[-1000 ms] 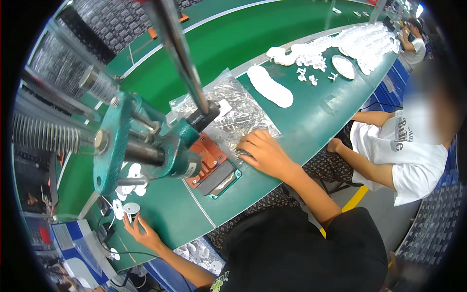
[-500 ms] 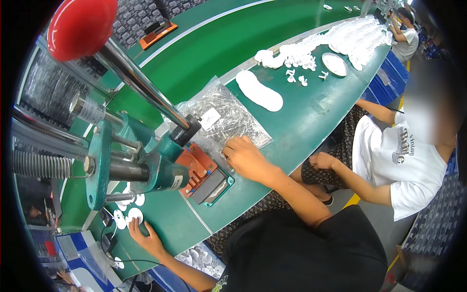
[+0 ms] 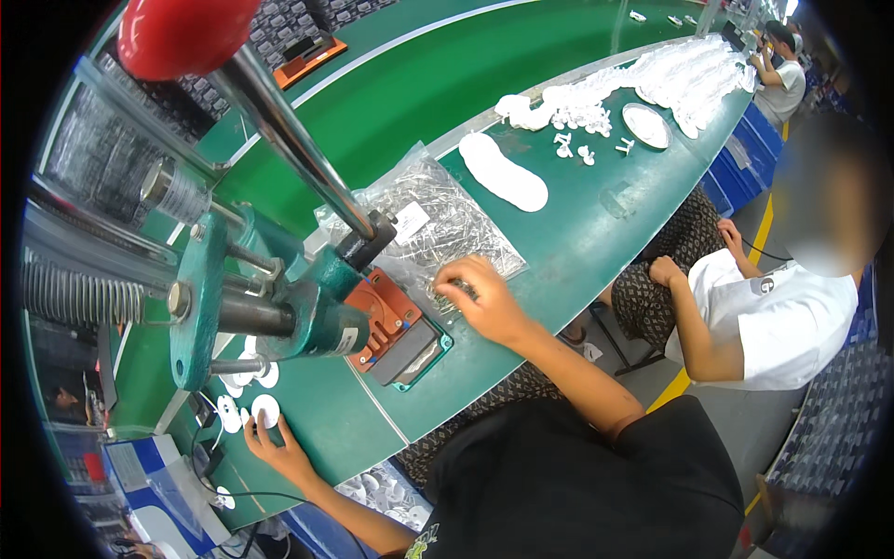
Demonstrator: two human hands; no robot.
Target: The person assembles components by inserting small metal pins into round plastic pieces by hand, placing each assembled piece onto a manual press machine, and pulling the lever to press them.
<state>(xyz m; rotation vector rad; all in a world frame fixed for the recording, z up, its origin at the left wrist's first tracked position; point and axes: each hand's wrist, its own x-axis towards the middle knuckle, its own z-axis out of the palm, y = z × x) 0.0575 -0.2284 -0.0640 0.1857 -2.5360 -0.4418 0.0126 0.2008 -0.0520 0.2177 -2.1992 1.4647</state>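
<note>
At the lower left, my left hand (image 3: 281, 455) is on the table with its fingers around the near edge of a flat white disc (image 3: 266, 408). More white discs (image 3: 244, 377) lie beyond it, partly hidden by the press. My right hand (image 3: 484, 300) is at the near edge of a clear plastic bag (image 3: 456, 210) full of thin metal pins. Its thumb and fingers are curled together over loose pins (image 3: 441, 300); anything between the fingertips is too small to make out. Left of that hand is an orange fixture (image 3: 380, 312) on a green base under the press.
A green hand press (image 3: 317, 321) with a red-knobbed lever (image 3: 279, 112) stands at the left. White pieces (image 3: 582, 102), a long white stack (image 3: 503, 172) and a white dish (image 3: 646, 126) lie on the far table. A person in white (image 3: 745, 326) sits at right. Below is a bin of white parts (image 3: 386, 498).
My right hand has drawn its fingers in closer together over the pins. My left hand stays at the disc, more of which shows. The seated person has moved their arms; the view shifted slightly.
</note>
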